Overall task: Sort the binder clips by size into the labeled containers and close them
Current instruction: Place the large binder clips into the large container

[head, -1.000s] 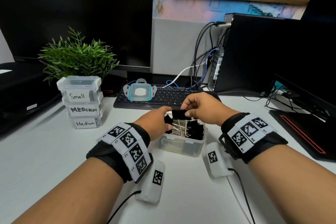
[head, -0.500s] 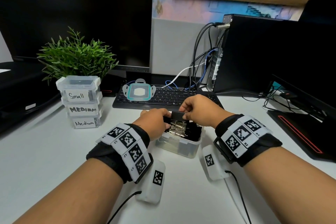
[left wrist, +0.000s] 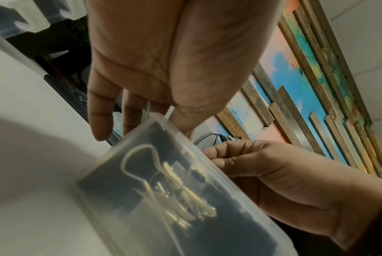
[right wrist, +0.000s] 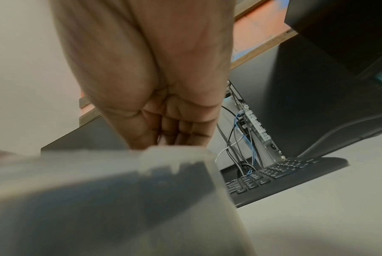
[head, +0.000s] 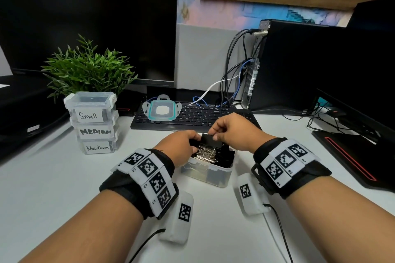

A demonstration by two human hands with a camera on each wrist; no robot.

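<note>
An open clear container (head: pixel 206 175) sits mid-desk, full of black binder clips with silver handles; the left wrist view shows it too, as container (left wrist: pixel 163 199). My right hand (head: pixel 213 136) pinches a large black binder clip (head: pixel 210 140) just above the pile. My left hand (head: pixel 193 144) lies at the container's left rim, its fingers (left wrist: pixel 100 121) reaching to the clip's left end. Those fingertips are hidden, so their grip is unclear. Closed boxes labelled Small (head: pixel 90 111), MEDIUM (head: pixel 96 131) and Medium (head: pixel 97 147) stand stacked at left.
A teal-rimmed lid (head: pixel 162 110) lies on the keyboard (head: pixel 203 117) behind the container. A potted plant (head: pixel 85 70) and a monitor stand at back left. A computer tower (head: pixel 299 66) with cables and a laptop (head: pixel 352 156) are at right.
My left hand's fingers have come up from the pile to the clip's left end. The right hand still pinches the clip over the container, shifted a little left.
</note>
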